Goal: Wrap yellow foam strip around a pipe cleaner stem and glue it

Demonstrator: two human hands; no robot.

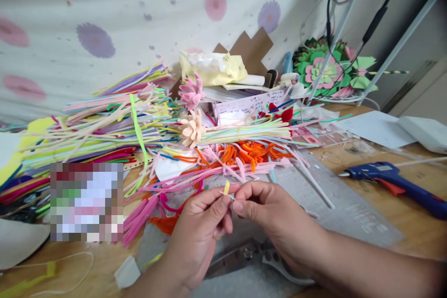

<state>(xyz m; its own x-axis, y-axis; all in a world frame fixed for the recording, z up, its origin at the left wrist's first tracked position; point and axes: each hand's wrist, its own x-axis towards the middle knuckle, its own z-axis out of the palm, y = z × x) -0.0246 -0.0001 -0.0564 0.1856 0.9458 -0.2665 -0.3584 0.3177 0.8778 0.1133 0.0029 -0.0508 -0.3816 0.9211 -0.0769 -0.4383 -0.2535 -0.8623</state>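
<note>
My left hand (206, 223) is closed, its thumb and forefinger pinching a short yellow piece (226, 188), perhaps a cut bit of pipe cleaner. A thin white strand (228, 195) crosses at its base, and its other end goes into the fingertips of my right hand (261, 205), also closed in a pinch. The two hands nearly touch above the grey cutting mat (349, 214). Below them lies a pair of scissors (240, 256), partly covered by my right hand and wrist.
Bundles of coloured pipe cleaners (115, 125) pile up at left and centre, with a pink flower (192, 91) and a cream flower (192, 128) beside them. A blue glue gun (394, 181) lies at right. Cables (370, 23) hang at upper right. Behind stands a patterned curtain (157, 18).
</note>
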